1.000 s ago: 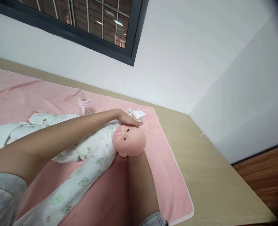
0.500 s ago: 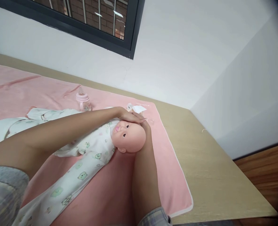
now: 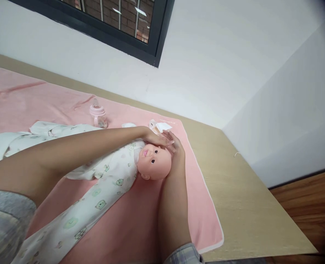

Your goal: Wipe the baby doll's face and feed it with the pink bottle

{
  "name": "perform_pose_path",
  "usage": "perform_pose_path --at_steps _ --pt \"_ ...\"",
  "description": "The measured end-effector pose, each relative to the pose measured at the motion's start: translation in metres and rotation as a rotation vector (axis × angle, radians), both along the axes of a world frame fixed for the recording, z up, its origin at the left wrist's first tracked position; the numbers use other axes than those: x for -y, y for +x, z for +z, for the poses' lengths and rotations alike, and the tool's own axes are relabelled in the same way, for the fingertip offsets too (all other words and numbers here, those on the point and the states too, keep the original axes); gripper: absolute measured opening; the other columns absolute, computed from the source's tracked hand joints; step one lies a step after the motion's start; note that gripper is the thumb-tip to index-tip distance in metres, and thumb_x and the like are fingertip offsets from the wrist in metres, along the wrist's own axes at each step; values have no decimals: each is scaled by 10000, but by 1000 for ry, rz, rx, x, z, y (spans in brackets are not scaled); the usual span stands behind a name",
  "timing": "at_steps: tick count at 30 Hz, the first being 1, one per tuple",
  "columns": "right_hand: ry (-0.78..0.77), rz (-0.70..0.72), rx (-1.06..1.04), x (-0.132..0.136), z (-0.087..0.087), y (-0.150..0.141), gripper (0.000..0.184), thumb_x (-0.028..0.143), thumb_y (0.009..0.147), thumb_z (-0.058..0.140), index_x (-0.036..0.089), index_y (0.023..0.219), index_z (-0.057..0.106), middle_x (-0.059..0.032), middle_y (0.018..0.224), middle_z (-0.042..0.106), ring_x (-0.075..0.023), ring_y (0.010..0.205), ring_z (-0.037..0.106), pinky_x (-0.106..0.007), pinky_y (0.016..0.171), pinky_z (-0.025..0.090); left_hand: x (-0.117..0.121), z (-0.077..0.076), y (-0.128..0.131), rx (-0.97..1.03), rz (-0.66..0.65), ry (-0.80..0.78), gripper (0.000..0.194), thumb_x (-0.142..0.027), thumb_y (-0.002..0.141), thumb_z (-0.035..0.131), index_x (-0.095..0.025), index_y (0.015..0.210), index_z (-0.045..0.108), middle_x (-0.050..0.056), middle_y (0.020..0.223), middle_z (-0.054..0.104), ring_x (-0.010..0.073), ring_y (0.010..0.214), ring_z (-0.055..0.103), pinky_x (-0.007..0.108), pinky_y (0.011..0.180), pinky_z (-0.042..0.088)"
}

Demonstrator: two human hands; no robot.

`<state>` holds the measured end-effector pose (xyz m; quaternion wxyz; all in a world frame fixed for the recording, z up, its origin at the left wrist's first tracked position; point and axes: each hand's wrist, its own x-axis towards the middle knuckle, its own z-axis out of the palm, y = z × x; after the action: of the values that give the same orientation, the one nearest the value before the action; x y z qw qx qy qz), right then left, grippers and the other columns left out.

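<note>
A baby doll in a white sleepsuit with green animal prints lies on a pink mat, its head toward the right. My left hand reaches across the doll's body and cups the far side of its head, fingers long and close together. Around the crown comes my right hand, its wrist against the head and its fingers curled on the far side, meeting the left fingertips. Between them the two hands hold the head. The palms and the contact under the head are hidden.
A pink-topped baby bottle stands beyond the doll. A small clear-and-white item and a white paper piece lie just past my hands. The wooden tabletop extends right of the mat, and a white wall rises behind.
The doll's head and both hands have shifted slightly to the right. My right fingers now show more plainly beyond the head. The view has moved a little too.
</note>
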<state>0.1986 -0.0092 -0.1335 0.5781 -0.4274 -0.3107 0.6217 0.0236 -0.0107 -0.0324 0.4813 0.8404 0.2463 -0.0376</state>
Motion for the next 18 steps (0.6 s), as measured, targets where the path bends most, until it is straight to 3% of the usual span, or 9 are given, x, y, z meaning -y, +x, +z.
perform_pose_path --at_steps 3,5,10,14,18 --pt "14 10 -71 1 3 -2 237 375 943 592 194 1060 690 -59 1074 737 -172 992 725 -320 944 614 -12 1 -3 -101 27 -68 670 -847 647 667 -216 838 785 144 914 773 363 949 707 408 824 586" --pt "39 -2 -106 1 5 -3 246 357 958 559 184 1069 695 -56 1049 744 -153 951 725 -312 967 601 -22 2 -8 -64 111 -52 681 -842 629 690 -197 835 759 161 907 762 362 932 705 420 844 573" --pt "172 10 -158 6 11 -3 297 401 957 534 204 1083 718 -79 1191 738 -197 1159 691 -406 1095 541 -44 -2 -29 69 414 11 776 -876 573 713 -165 881 686 214 1028 728 395 974 694 437 837 557" --pt "256 119 -141 13 15 -4 358 464 954 519 214 1094 734 -90 1237 732 -223 1253 653 -439 1133 505 -46 -2 -38 174 534 -54 819 -918 608 652 -168 937 683 220 1256 674 372 1046 691 376 803 572" --pt "295 283 -85 19 15 -6 407 513 905 588 207 1125 742 -104 1298 711 -255 1305 626 -456 1140 492 -42 1 -38 292 632 -99 823 -930 614 642 -182 955 688 199 1265 681 348 1037 685 362 784 568"
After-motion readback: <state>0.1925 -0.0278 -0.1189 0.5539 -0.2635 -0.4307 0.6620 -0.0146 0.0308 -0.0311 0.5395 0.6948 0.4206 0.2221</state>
